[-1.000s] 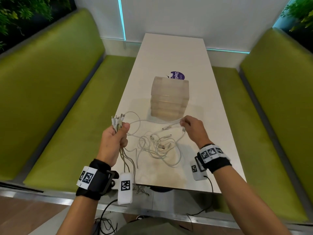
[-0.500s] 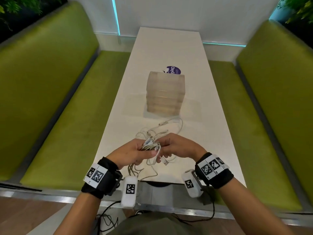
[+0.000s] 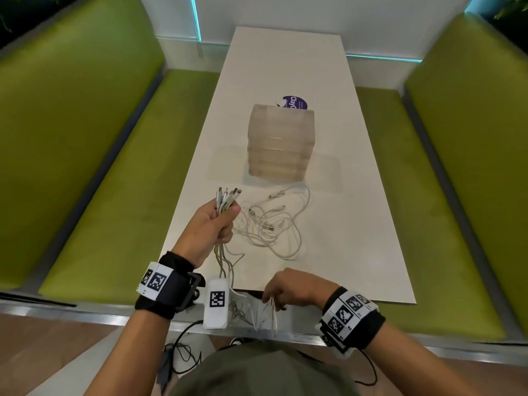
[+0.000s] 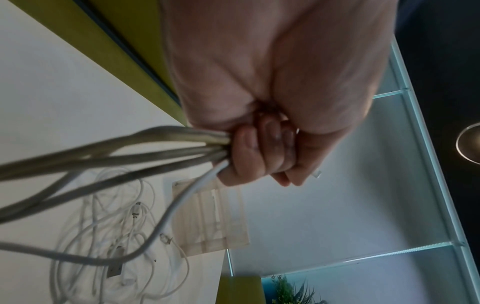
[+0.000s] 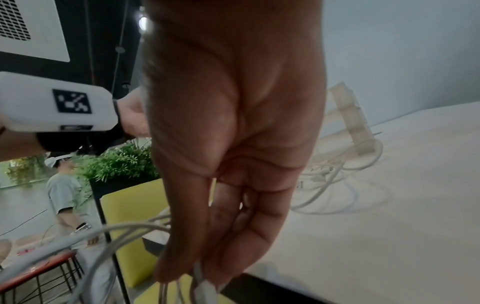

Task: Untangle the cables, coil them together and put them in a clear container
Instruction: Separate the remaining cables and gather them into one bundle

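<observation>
White cables point(image 3: 274, 224): one bundle is gripped in the fisted left hand point(image 3: 213, 224); hanging ends are pinched by the right hand point(image 3: 291, 287); remainder tangled on table point(image 3: 357, 238), beside clear container point(image 3: 281, 144).

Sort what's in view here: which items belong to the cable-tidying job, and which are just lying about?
Part of the job:
- bundle of cables gripped in the left hand
- hanging cable ends pinched by the right hand
- loose cables tangled on the table
- stack of clear containers

Just lying about:
- purple sticker behind the stack
- green benches
</observation>
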`<state>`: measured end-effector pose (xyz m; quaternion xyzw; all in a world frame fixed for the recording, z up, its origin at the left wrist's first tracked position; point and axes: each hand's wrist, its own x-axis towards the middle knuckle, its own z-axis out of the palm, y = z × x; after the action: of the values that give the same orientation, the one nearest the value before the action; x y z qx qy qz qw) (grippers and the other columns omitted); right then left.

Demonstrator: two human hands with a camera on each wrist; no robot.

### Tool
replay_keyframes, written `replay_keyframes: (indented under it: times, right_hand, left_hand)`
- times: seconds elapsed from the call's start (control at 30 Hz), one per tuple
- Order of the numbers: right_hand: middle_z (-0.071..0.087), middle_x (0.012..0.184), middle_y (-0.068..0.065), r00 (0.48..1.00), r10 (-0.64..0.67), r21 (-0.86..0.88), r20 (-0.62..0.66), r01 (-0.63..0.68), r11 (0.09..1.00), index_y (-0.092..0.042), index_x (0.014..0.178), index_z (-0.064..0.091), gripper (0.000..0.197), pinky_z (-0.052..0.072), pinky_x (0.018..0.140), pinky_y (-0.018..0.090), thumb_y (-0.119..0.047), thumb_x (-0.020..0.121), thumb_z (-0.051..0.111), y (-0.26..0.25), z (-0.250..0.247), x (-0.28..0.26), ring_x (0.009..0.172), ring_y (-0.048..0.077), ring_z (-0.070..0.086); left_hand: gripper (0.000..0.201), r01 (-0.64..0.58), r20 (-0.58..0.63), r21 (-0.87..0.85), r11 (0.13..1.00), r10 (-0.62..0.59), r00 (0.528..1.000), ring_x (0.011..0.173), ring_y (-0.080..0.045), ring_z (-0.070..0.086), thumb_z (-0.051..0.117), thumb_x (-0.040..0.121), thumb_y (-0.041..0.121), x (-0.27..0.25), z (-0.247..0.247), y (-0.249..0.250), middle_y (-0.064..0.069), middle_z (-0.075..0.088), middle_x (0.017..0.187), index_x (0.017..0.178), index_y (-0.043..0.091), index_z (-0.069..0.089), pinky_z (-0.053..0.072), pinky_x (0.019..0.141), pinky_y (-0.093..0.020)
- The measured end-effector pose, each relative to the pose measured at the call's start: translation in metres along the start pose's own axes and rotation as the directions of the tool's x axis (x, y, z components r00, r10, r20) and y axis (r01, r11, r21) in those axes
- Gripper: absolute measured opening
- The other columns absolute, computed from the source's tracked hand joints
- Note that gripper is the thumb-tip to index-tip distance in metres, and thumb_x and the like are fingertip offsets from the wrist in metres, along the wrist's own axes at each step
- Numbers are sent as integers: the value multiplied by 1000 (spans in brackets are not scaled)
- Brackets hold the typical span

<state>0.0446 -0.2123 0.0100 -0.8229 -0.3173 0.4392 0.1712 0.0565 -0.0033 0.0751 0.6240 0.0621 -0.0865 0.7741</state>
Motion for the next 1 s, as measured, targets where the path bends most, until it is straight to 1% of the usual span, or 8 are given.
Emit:
replay_keyframes:
  times: [0.2, 0.37, 0.47, 0.7, 0.8, 0.87, 0.93, 1.0]
  right_hand:
    - [69, 115, 5, 990, 41, 38, 138, -46, 998, -15, 134, 49, 52, 50, 94, 38, -7, 85, 64, -6, 16, 1, 102, 22, 65]
    - [64, 121, 10, 979, 78, 92, 187, -97, 991, -45, 145, 17, 77, 50, 95, 38, -9, 90, 57, -5, 23, -4, 97, 25, 66]
    - [64, 118, 9, 991, 83, 170, 105, -100, 980, -44, 143, 26, 62, 54, 89, 37, -13, 94, 48, -2, 20, -3, 79, 21, 67]
    - [66, 91, 7, 977, 96, 217, -189, -54, 975, -11, 112, 62, 22, 46, 62, 21, -19, 93, 54, 11, -10, 2, 69, 15, 58]
    - [60, 96, 0, 907, 138, 241, -397, -42, 970, -10, 105, 65, 17, 51, 76, 29, -17, 91, 56, 19, -27, 11, 73, 13, 56]
    - [61, 102, 6, 800, 185, 221, -570, -67, 973, -11, 103, 65, 17, 49, 86, 35, -12, 90, 56, 26, -38, 22, 87, 20, 59]
    - [57, 112, 10, 697, 227, 216, -680, -106, 971, -11, 109, 64, 23, 45, 87, 33, -8, 89, 54, 33, -50, 33, 100, 25, 58]
    - [51, 121, 12, 657, 256, 218, -709, -142, 966, -12, 121, 59, 31, 43, 87, 33, -8, 90, 52, 39, -62, 41, 106, 28, 55]
  left_hand:
    - [16, -4, -4, 3, 1000, 4, 1000, 43, -7, 20, 50, 95, 9, 1, 0, -1, 2, 22, 61, 80, 13, 47, 18, 43, -22]
    - [16, -6, -3, 12, 1000, 6, 1000, 43, -8, 21, 50, 95, 9, 2, 0, 0, 0, 20, 63, 80, 13, 47, 21, 42, -21]
    - [15, -16, -6, 7, 1000, 16, 1000, 43, -8, 20, 51, 95, 10, 2, -1, 1, -1, 18, 64, 82, 13, 44, 21, 42, -20]
    - [18, -23, -9, -46, 999, 23, 1000, 43, -7, 20, 59, 89, 17, 1, -1, 2, -2, 15, 65, 85, 13, 41, 22, 41, -19]
    - [17, -17, -14, -60, 998, 16, 1000, 43, -7, 20, 57, 91, 17, 0, 0, 4, 8, 23, 55, 88, 12, 42, 21, 42, -20]
    - [13, -14, -22, -66, 998, 13, 1000, 42, -7, 20, 53, 93, 15, -2, 2, 5, 10, 24, 52, 86, 9, 44, 20, 42, -20]
    - [11, -8, -31, -69, 998, 5, 1000, 41, -6, 20, 50, 93, 15, -2, 4, 5, 10, 24, 51, 85, 8, 46, 19, 42, -20]
    - [12, -12, -30, -78, 997, 10, 1000, 41, -6, 20, 49, 94, 13, -2, 4, 4, 10, 24, 51, 84, 8, 47, 19, 42, -20]
